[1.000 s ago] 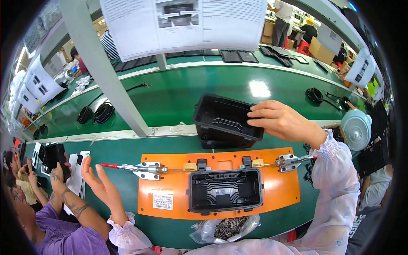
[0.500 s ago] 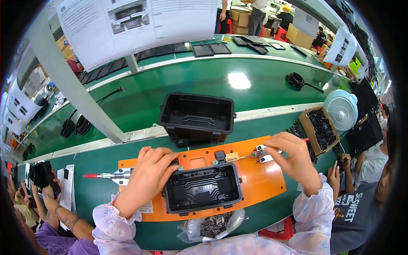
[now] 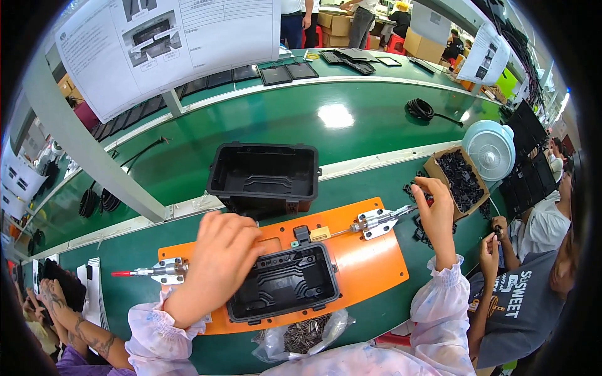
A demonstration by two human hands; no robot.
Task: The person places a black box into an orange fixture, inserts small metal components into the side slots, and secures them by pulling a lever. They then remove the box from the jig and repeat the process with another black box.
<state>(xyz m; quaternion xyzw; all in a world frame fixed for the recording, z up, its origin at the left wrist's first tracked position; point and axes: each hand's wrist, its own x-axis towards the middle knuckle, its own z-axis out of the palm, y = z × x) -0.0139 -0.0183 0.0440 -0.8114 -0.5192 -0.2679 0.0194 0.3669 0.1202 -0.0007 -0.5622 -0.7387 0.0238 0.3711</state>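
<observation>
An open black plastic box (image 3: pixel 282 282) lies on an orange fixture plate (image 3: pixel 370 257). My left hand (image 3: pixel 219 263) is over the box's left end, fingers slightly bent and apart; whatever lies beneath them is hidden. At the plate's right side is a metal toggle clamp (image 3: pixel 375 222), its rod running to a tan block (image 3: pixel 320 234) beside a black latch (image 3: pixel 302 235). My right hand (image 3: pixel 437 210) has its fingers curled at that clamp's red handle (image 3: pixel 429 200). A second toggle clamp (image 3: pixel 168 271) with a red handle sits at the plate's left side.
Another black box (image 3: pixel 263 178) stands behind the plate. A bag of metal pins (image 3: pixel 306 335) lies in front. To the right are a carton of black parts (image 3: pixel 463 182) and a light-blue fan (image 3: pixel 489 150). Co-workers sit on both sides; a metal post (image 3: pixel 94 138) rises at left.
The view has shifted, so the bench appears further left. My right hand has moved from the right clamp's body out to its handle end. My left hand has moved back from the box's back-left corner.
</observation>
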